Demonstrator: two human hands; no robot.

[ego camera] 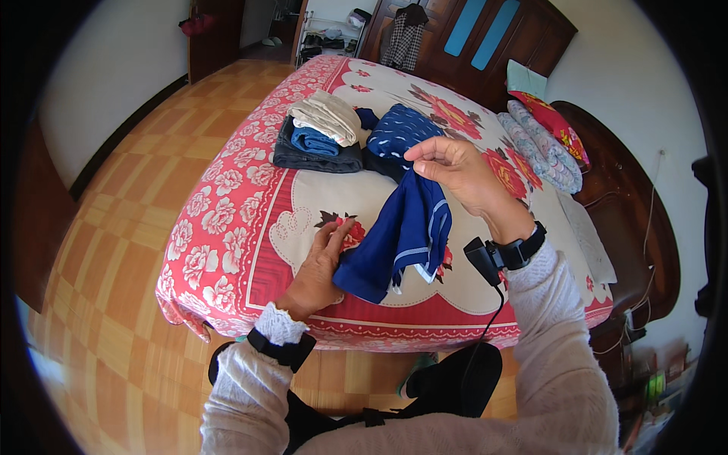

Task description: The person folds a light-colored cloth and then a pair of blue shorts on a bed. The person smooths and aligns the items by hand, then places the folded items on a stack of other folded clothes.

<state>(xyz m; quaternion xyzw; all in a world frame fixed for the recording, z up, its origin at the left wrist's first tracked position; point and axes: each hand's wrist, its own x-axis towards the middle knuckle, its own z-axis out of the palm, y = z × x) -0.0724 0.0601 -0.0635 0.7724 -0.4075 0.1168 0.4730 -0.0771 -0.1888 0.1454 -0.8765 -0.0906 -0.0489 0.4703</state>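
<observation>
A dark blue garment with pale stitching (392, 239) hangs from the pinched thumb and forefinger of my right hand (449, 170), its lower end down at the bed. My left hand (321, 267) lies palm down on the floral bedspread (318, 190), fingers apart, beside the garment's lower left edge. Beyond them sits a stack of folded clothes: beige cloth (327, 116) on top, blue denim (313, 141) in the middle and a dark folded garment (318, 161) underneath. To its right is a patterned blue cloth bundle (401, 131), partly behind my right hand.
Folded quilts (540, 145) and a red patterned pillow (554, 125) lie by the dark wooden headboard (637, 227). A black cable (495, 318) hangs from the device at my right wrist. A wooden wardrobe (438, 74) and a shoe rack (330, 34) stand past the bed.
</observation>
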